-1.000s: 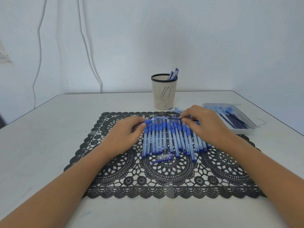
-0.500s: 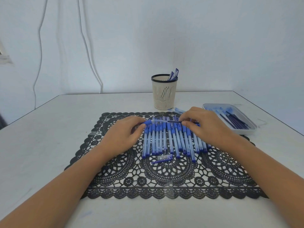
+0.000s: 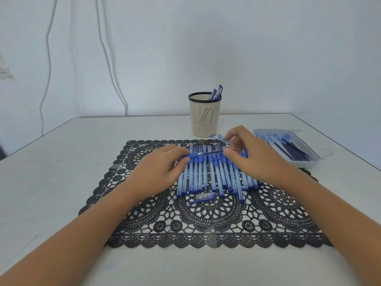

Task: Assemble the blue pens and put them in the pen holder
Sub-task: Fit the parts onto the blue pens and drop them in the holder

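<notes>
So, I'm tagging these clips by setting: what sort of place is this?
Likely a plain indoor workstation for small assembly: a white table against a pale wall, a row of blue pens on a black lace mat, a tray of refills.

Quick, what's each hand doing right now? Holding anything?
Left hand: closed, pinching the blue end of a half-built pen.
Right hand: closed, pinching the thin dark end of that half-built pen.

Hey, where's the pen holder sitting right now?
In the head view, the pen holder stands upright on the table, near the centre. It is just beyond the far edge of the black lace mat and left of the white tray.
</notes>
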Available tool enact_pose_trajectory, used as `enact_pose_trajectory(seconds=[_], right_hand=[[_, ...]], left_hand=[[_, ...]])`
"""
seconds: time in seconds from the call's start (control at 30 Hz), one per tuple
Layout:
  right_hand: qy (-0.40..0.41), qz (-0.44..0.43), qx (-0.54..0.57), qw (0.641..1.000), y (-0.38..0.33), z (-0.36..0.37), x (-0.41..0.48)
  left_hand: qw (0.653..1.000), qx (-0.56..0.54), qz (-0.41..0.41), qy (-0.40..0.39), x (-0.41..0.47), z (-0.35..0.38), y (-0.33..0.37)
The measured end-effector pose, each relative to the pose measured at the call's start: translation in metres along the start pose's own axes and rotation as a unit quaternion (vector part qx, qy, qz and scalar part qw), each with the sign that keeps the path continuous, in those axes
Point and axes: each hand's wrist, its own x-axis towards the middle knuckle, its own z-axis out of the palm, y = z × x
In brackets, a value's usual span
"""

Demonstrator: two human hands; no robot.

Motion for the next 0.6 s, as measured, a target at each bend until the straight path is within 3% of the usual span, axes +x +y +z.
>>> enact_pose_trajectory(seconds=[0.17,0.37,0.5,0.6], right_hand=[[0.014,0.032,0.073,0.997,0.000,0.000,0.001],[-0.077,0.039,0.170,0.982,-0.013,0.006,-0.002],[-0.071,0.071,0.106,0.989,-0.008,0.008,-0.002],[-0.132,0.025,0.003,0.991,-0.010,0.008,-0.004]], left_hand=[[1.000,-0.017,-0.011,0.003,-0.001,0.001,-0.002],[1.000,-0.024,0.006,0.003,0.000,0.003,0.002],[0.999,-0.027,-0.020,0.001,-0.002,0.002,-0.002],[0.999,-0.027,-0.042,0.003,-0.002,0.002,-0.005]])
